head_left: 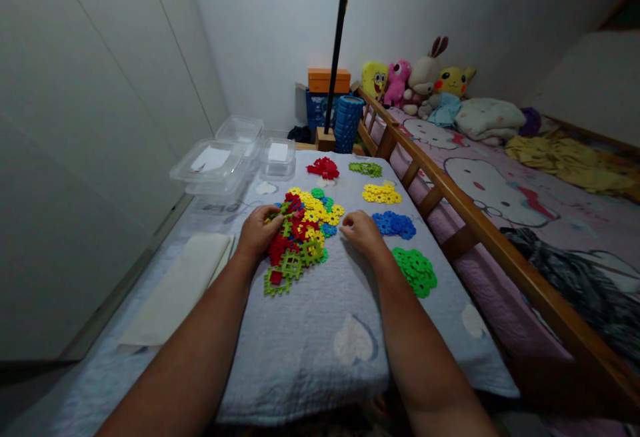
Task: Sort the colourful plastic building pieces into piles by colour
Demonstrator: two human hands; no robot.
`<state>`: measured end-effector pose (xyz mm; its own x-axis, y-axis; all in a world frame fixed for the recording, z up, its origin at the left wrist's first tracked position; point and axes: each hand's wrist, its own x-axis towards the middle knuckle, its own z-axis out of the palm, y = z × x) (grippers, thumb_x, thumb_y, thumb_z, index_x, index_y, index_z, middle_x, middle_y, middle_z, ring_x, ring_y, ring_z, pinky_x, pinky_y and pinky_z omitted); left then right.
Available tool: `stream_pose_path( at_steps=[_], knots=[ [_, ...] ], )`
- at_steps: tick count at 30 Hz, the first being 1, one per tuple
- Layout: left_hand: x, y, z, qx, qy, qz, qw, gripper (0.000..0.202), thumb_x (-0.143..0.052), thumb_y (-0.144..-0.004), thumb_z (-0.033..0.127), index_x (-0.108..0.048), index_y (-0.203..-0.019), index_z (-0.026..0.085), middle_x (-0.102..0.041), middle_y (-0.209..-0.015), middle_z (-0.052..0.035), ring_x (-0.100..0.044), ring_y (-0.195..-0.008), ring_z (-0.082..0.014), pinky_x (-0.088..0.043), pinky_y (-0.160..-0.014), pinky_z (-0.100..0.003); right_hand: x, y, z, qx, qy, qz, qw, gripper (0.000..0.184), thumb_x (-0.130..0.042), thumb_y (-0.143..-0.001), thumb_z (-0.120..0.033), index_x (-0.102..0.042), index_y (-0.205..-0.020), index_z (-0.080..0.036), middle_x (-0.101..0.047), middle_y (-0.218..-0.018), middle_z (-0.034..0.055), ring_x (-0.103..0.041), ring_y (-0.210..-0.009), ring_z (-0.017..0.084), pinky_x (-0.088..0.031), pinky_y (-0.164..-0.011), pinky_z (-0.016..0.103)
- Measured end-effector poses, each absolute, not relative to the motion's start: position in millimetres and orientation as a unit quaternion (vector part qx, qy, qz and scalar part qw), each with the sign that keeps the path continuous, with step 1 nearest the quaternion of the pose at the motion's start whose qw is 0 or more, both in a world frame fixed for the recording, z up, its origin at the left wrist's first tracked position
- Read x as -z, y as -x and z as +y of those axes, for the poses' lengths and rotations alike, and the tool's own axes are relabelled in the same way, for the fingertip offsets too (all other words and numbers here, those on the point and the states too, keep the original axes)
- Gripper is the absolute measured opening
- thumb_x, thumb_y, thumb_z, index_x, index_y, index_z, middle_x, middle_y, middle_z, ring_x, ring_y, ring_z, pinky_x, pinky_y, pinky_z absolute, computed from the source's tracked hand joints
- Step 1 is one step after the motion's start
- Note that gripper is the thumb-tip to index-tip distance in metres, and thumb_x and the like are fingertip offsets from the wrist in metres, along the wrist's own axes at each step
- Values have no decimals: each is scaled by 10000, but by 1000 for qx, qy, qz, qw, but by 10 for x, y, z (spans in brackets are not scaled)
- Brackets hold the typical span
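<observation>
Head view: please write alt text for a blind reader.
A person's left-hand grip touches a mixed heap of coloured pieces on a cloth; the right-hand grip is beside the heap. Five single-colour piles lie behind it and to its right.

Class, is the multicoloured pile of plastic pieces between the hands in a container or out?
Out: the multicoloured pile of plastic pieces lies directly on the pale blue cloth.

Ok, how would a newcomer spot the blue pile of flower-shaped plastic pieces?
Start at the brown wooden bed rail, then go left onto the pale heart-print cloth. Beside the right hand, the blue flower-shaped pieces lie between yellow plastic flowers and bright-green ones. Being all blue sets them apart from both.
</observation>
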<state>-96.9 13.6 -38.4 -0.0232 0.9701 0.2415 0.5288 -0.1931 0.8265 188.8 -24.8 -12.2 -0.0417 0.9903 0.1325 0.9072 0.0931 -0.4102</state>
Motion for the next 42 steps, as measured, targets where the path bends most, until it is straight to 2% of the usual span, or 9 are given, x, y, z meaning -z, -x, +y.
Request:
stream_pose_path(
  at_steps=[6,11,16,25,31,36,42],
  knots=[
    [366,963,125,-424,-646,578,263,353,-596,-746,457,-703,-960,197,-720,-1097,-105,-654,-1077,-292,-483,-1043,-442,213,-1575,-289,-126,619,-755,176,232,-753,-835,-224,-722,-1060,-174,-649,-1064,69,-568,-1015,187,-421,-882,276],
    [378,961,126,-422,-645,581,263,358,-593,-747,461,-703,-969,202,-718,-1113,-103,-652,-1078,-289,-479,-1050,-439,179,-1609,-292,-112,607,-769,168,178,-736,-859,-183,-746,-1036,-183,-646,-1096,76,-573,-1056,191,-428,-909,276],
    [392,964,134,-424,-645,581,261,346,-593,-751,462,-704,-960,209,-720,-1098,-95,-651,-1075,-288,-480,-1042,-437,148,-1650,-275,-109,586,-786,161,127,-706,-886,-173,-782,-985,-200,-679,-1003,65,-604,-979,187,-435,-861,270],
    [399,967,138,-422,-646,582,257,344,-592,-760,466,-701,-965,212,-723,-1085,-97,-657,-1059,-285,-489,-1025,-433,46,-1936,-219,-137,619,-714,298,163,-623,-879,-144,-776,-891,-201,-743,-929,52,-655,-892,181,-456,-831,276],
    [384,968,131,-422,-648,579,258,361,-588,-756,474,-704,-962,201,-721,-1077,-100,-663,-1056,-288,-495,-1020,-435,-24,-2401,-222,-77,748,-546,369,203,-583,-842,-213,-729,-980,-179,-730,-841,49,-648,-782,203,-461,-782,303],
    [386,965,134,-427,-642,581,261,356,-592,-747,470,-699,-958,204,-718,-1078,-97,-660,-1065,-284,-493,-1028,-426,15,-2748,-260,-18,817,-458,351,160,-580,-789,-192,-707,-886,-179,-736,-864,81,-650,-799,229,-462,-785,318],
    [384,969,127,-427,-645,577,262,334,-604,-760,458,-700,-961,210,-725,-1091,-94,-659,-1074,-284,-489,-1037,-431,125,-2776,-259,-10,829,-472,301,136,-581,-777,-142,-699,-811,-201,-736,-856,76,-639,-822,221,-453,-775,295]
  ],
)
